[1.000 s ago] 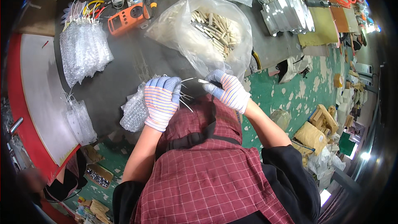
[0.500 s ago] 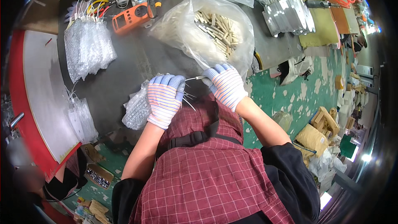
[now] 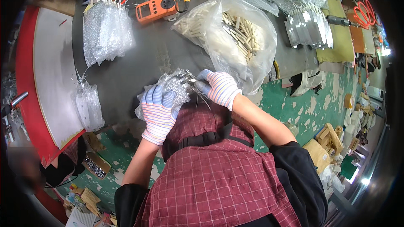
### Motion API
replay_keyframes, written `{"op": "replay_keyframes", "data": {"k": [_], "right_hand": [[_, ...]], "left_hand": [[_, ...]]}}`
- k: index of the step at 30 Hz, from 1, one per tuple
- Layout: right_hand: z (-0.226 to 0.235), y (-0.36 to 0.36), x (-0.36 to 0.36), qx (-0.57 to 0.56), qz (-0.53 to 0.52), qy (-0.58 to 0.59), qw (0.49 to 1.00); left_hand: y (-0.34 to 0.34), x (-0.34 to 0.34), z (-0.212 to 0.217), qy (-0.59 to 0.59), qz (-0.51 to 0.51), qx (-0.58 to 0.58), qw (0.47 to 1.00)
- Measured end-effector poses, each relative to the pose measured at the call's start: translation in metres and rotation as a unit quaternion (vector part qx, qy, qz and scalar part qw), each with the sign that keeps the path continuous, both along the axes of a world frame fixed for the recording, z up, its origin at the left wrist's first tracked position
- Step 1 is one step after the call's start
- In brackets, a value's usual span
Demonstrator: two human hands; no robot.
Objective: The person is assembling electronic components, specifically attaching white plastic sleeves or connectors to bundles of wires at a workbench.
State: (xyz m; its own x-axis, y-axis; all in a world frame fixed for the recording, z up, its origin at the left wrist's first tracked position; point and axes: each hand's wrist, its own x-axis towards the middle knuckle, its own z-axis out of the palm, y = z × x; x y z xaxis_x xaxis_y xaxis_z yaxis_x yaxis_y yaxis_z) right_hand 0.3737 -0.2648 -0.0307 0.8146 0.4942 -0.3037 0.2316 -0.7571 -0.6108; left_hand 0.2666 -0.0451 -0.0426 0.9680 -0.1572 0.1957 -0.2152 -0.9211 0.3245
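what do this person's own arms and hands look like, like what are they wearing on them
The left hand and right hand wear matching knit gloves, whitish with thin blue and orange-pink stripes, bluer over the fingers. The gloves end around the wrists; beyond them the forearms are bare up to loose black sleeves.

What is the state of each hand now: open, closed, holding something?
Left hand: closed on the bubble-wrapped bundle.
Right hand: at the bundle's end; grip cannot be told.

Clear bubble-wrap bundle [image 3: 173,85], wires [image 3: 204,100] rightward
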Motion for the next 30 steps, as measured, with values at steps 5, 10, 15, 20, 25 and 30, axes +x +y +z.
{"op": "replay_keyframes", "data": {"k": [5,10,15,20,25,30], "right_hand": [[0.005,0.005,0.009,-0.019,0.119,-0.149,0.981],[0.023,0.001,0.021,0.035,0.234,-0.302,0.923],[0.035,0.015,0.032,0.110,0.230,-0.075,0.964],[0.038,0.006,0.035,0.202,0.082,0.099,0.971],[0.039,0.017,0.042,0.186,0.089,-0.214,0.955],[0.061,-0.002,0.014,0.126,0.011,-0.013,0.992]], "left_hand": [[0.014,0.007,0.010,0.024,-0.034,-0.057,0.998],[0.028,0.013,0.026,0.086,-0.048,-0.146,0.984],[0.029,0.016,0.043,0.101,-0.052,-0.184,0.976],[0.023,0.017,0.047,0.086,-0.023,-0.198,0.976],[0.017,0.015,0.045,0.086,0.023,-0.212,0.973],[0.010,0.010,0.042,0.004,0.058,-0.122,0.991]]}}
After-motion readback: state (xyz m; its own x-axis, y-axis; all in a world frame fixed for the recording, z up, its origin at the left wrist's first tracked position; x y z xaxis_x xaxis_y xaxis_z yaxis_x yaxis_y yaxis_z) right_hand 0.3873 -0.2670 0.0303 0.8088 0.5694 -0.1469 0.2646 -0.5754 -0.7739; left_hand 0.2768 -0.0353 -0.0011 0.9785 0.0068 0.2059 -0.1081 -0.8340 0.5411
